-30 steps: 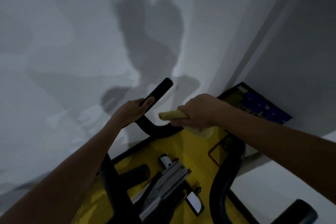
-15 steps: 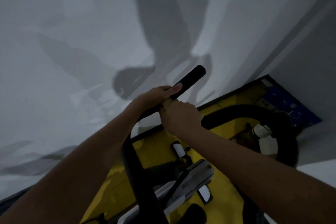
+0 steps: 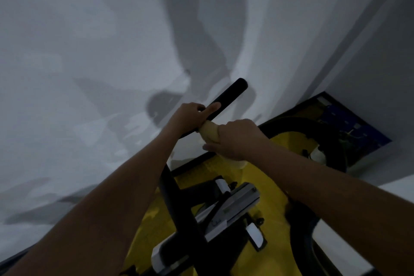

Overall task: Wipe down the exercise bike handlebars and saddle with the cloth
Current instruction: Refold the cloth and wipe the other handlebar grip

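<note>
A black handlebar grip (image 3: 230,95) of the exercise bike rises toward the upper right at the centre of the view. My left hand (image 3: 190,116) is wrapped around its lower part, index finger lying along the bar. Just right of it, my right hand (image 3: 237,139) is closed on a pale yellow cloth (image 3: 209,133), which is wound round the bar where it bends; a loose end of the cloth hangs below the fist. The other handlebar (image 3: 313,125) curves away on the right. The saddle is out of view.
The bike's black frame post (image 3: 179,204) and grey console bracket (image 3: 226,210) sit below my arms, over a yellow floor mat (image 3: 268,186). A white wall fills the left and top. A blue box (image 3: 356,130) lies at the right by a wall corner.
My right hand, first off the bar, brought the cloth against the grip beside my left hand and has now slid slightly down it, showing more cloth. The view shifted.
</note>
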{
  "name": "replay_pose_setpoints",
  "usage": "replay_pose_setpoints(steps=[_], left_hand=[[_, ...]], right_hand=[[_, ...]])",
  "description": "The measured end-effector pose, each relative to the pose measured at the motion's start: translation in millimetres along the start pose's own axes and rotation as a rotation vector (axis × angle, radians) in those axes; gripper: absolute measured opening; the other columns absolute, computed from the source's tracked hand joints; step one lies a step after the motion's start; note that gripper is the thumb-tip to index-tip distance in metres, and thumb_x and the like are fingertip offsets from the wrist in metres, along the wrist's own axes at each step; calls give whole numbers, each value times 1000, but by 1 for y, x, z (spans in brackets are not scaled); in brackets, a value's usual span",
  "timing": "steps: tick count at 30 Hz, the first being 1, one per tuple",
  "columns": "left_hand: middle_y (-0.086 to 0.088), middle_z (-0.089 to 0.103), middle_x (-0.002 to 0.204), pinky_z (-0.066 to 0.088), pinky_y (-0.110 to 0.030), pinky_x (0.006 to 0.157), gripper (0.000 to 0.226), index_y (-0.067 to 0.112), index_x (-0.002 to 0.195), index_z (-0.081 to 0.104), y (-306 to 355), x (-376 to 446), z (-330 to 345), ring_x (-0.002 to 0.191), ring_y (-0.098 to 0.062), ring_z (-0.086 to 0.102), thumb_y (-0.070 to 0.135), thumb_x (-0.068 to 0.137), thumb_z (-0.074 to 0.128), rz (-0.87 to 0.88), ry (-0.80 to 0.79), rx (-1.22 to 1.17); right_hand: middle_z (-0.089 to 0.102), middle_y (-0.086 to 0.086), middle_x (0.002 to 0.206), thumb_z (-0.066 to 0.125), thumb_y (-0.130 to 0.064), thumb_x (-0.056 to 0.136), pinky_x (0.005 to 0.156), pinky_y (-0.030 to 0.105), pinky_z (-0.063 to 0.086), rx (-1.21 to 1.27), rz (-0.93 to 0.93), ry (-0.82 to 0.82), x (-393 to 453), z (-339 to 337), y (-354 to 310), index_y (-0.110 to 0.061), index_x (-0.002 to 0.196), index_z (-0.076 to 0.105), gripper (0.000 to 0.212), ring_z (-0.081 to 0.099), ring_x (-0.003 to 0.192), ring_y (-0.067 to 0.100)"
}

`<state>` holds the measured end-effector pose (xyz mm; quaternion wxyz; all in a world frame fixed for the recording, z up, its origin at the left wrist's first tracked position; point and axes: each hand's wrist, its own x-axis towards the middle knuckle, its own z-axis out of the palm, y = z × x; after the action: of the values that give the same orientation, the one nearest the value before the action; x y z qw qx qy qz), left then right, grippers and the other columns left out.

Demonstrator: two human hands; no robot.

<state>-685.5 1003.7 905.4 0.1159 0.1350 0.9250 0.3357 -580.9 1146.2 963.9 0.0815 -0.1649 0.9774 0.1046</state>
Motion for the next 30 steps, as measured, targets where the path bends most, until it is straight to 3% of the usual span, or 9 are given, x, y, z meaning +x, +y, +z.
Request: replay_pose_setpoints(steps=[3, 5, 7, 12, 15, 18, 22, 25, 30], left_hand=[[-1, 66, 68, 47, -29, 58, 74, 22, 81, 64, 4, -7, 3, 64, -16, 64, 85, 85, 26, 21, 8, 143], [-3, 66, 70, 53, -35, 66, 78, 21, 83, 64, 3, -10, 5, 65, -19, 66, 86, 84, 21, 8, 5, 160], [-3, 63, 66, 53, -36, 70, 75, 23, 79, 60, 3, -12, 4, 64, -19, 65, 86, 84, 19, 0, 1, 164], [-2, 59, 61, 51, -33, 65, 77, 21, 81, 58, 5, -11, 4, 60, -21, 65, 85, 86, 15, 11, -13, 207], [-4, 64, 67, 52, -32, 65, 81, 22, 92, 63, 0, -6, 5, 60, -19, 68, 87, 84, 15, 10, -21, 171], [-3, 66, 69, 53, -32, 64, 78, 26, 97, 65, -8, -2, 5, 58, -18, 68, 88, 83, 19, 11, -37, 78], [-3, 63, 66, 47, -29, 59, 71, 27, 93, 64, -13, 2, 3, 54, -17, 65, 86, 85, 25, 29, -77, -4], [-4, 67, 71, 52, -32, 62, 72, 28, 96, 64, -16, 7, 4, 58, -20, 67, 87, 84, 26, 34, -98, -45], [-1, 70, 80, 58, -33, 71, 70, 28, 112, 65, -21, 14, 2, 62, -18, 71, 84, 86, 30, 3, -162, -107]], right_hand=[[51, -1, 73, 36, -82, 87, 65, 32, 44, -123, -123, -38, -20, -13, 31, -16, 95, 54, 69, 53, 68, 17], [57, -1, 82, 33, -86, 83, 71, 33, 49, -143, -171, -93, -27, -21, 52, -20, 95, 46, 68, 58, 77, 18], [62, -1, 88, 34, -89, 79, 67, 30, 46, -124, -150, -118, -34, -34, 78, -21, 99, 53, 74, 59, 79, 16], [64, -7, 79, 41, -81, 85, 56, 18, 38, -2, -102, -201, -53, -58, 127, -22, 96, 64, 64, 61, 70, 7], [61, -4, 85, 34, -80, 89, 64, 28, 39, -76, -84, -242, -45, -53, 117, -24, 98, 54, 60, 59, 76, 13], [67, -1, 95, 24, -80, 91, 67, 31, 38, -125, -121, -228, -31, -44, 101, -25, 114, 58, 69, 63, 83, 16], [57, -3, 80, 22, -81, 91, 69, 33, 41, -156, -238, -255, -6, -31, 58, -22, 114, 60, 74, 54, 71, 15], [47, 1, 75, 23, -71, 99, 71, 34, 41, -121, -240, -290, 9, -24, 26, -17, 126, 53, 68, 51, 77, 21], [67, 11, 103, 24, -69, 100, 75, 35, 45, 37, -110, -214, 21, -8, 8, -23, 140, 41, 62, 65, 96, 28]])
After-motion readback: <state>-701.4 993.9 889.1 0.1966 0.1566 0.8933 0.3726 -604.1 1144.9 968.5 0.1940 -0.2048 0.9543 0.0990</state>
